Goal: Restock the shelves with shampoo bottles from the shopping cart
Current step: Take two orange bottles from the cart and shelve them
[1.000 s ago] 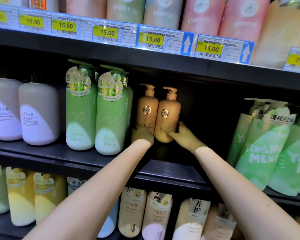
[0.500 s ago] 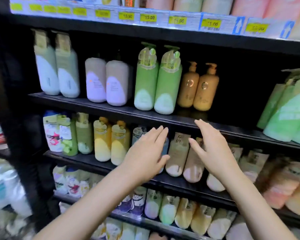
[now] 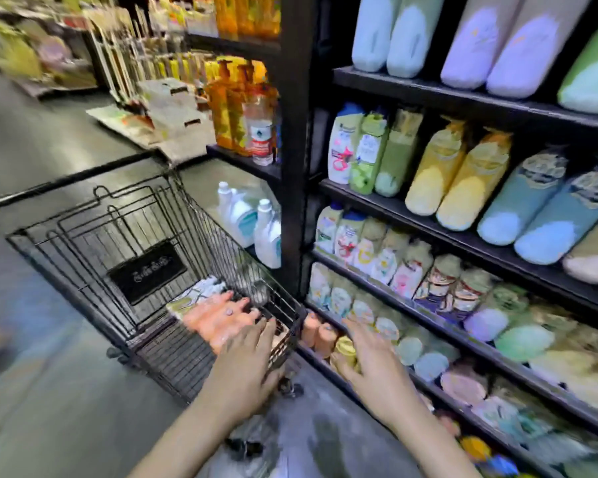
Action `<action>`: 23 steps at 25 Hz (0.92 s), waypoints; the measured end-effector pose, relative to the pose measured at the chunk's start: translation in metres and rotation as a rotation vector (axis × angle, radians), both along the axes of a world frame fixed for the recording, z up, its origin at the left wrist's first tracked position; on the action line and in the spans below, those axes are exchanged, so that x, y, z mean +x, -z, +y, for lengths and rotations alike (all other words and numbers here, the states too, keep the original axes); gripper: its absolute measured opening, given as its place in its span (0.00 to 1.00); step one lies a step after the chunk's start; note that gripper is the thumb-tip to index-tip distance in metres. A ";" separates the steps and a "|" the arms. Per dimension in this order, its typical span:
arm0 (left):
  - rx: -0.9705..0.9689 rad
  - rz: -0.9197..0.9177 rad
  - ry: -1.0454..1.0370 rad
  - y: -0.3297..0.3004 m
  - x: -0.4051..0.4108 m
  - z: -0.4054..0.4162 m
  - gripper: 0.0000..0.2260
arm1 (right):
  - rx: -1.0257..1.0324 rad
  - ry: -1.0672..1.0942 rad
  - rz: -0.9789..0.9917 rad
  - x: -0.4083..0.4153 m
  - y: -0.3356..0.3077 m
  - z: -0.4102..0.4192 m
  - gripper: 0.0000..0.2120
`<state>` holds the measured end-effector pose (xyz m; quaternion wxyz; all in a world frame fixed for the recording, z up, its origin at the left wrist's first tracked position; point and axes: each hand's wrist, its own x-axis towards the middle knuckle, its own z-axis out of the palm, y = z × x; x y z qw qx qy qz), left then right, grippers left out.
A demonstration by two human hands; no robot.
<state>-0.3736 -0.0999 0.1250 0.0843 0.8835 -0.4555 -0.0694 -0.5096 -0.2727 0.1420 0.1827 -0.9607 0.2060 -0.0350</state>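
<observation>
Head view, the only one: peach shampoo bottles (image 3: 218, 317) lay on their sides in the near corner of the shopping cart (image 3: 94, 270), packed side by side, long axes running from the near corner toward the cart's middle, dark caps pointing away from the person. Left hand (image 3: 247, 369) hovered just above and on the near side of those bottles, over the cart's near rim, fingers (image 3: 266, 334) spread, nearly straight, gripping nothing; so bottles lay directly ahead of and slightly below those fingertips, a short reach forward and down. Right hand (image 3: 370, 367) was outside the cart, to the right of its near corner, in front of the low shelves (image 3: 470, 343), likewise spread and empty, with the wire side wall between it and the bottles. Judged nearer by a clear margin: the left hand; a grasp across the bottles' width looked more natural than one along their length. Beside the peach bottles, further into the cart, lay something pale and patterned (image 3: 197, 293), too smeared to name. Hard to make out overall: heavy motion blur, so no telling how many peach bottles there were, nor whether the left fingertips already touched one. Two peach cylinders (image 3: 316, 331) beyond the cart's corner, at the foot of the shelves, could not be placed for certain. Forearms cut off at the lower edge.
</observation>
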 end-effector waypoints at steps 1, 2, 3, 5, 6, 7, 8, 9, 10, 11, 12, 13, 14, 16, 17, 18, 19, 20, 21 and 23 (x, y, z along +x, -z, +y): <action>0.032 0.019 -0.037 0.010 0.008 0.018 0.32 | 0.032 -0.032 0.030 0.014 0.016 0.018 0.39; 0.051 0.022 -0.066 0.018 0.016 0.032 0.32 | 0.060 -0.059 0.061 0.029 0.030 0.033 0.40; 0.085 0.044 -0.093 0.025 0.025 0.042 0.31 | 0.079 -0.089 0.095 0.043 0.042 0.046 0.38; 0.137 0.102 -0.139 0.039 0.044 0.055 0.29 | 0.125 -0.153 0.188 0.071 0.063 0.063 0.31; 0.150 0.138 -0.154 0.047 0.053 0.057 0.29 | 0.153 -0.176 0.239 0.084 0.072 0.068 0.29; 0.160 0.169 -0.164 0.055 0.066 0.057 0.29 | 0.183 -0.189 0.284 0.098 0.081 0.072 0.28; 0.171 0.189 -0.174 0.063 0.079 0.058 0.29 | 0.212 -0.186 0.321 0.112 0.088 0.075 0.28; 0.179 0.201 -0.178 0.070 0.093 0.059 0.29 | 0.237 -0.177 0.349 0.124 0.096 0.078 0.27; 0.193 0.215 -0.179 0.075 0.107 0.059 0.29 | 0.256 -0.166 0.361 0.136 0.102 0.081 0.27; 0.206 0.233 -0.180 0.080 0.121 0.058 0.28 | 0.269 -0.158 0.364 0.148 0.109 0.083 0.27; 0.218 0.250 -0.171 0.085 0.134 0.056 0.28 | 0.286 -0.151 0.368 0.158 0.115 0.084 0.26; 0.241 0.256 -0.158 0.090 0.146 0.054 0.28 | 0.308 -0.137 0.372 0.166 0.121 0.086 0.24; 0.273 0.264 -0.140 0.096 0.157 0.052 0.28 | 0.334 -0.114 0.383 0.174 0.127 0.088 0.24; 0.327 0.295 -0.091 0.112 0.182 0.047 0.28 | 0.398 -0.019 0.408 0.190 0.142 0.093 0.25; 0.357 0.315 -0.056 0.120 0.195 0.044 0.28 | 0.435 0.036 0.404 0.199 0.149 0.097 0.26; 0.381 0.345 -0.019 0.126 0.207 0.040 0.28 | 0.468 0.085 0.394 0.208 0.155 0.100 0.26; 0.404 0.374 0.026 0.133 0.221 0.036 0.27 | 0.495 0.134 0.395 0.218 0.161 0.103 0.26; 0.426 0.400 0.068 0.139 0.236 0.033 0.26 | 0.510 0.191 0.424 0.229 0.165 0.105 0.26; 0.442 0.428 0.097 0.144 0.249 0.030 0.25 | 0.517 0.251 0.462 0.239 0.171 0.106 0.26; 0.480 0.482 0.142 0.155 0.276 0.027 0.24 | 0.550 0.422 0.517 0.259 0.182 0.106 0.25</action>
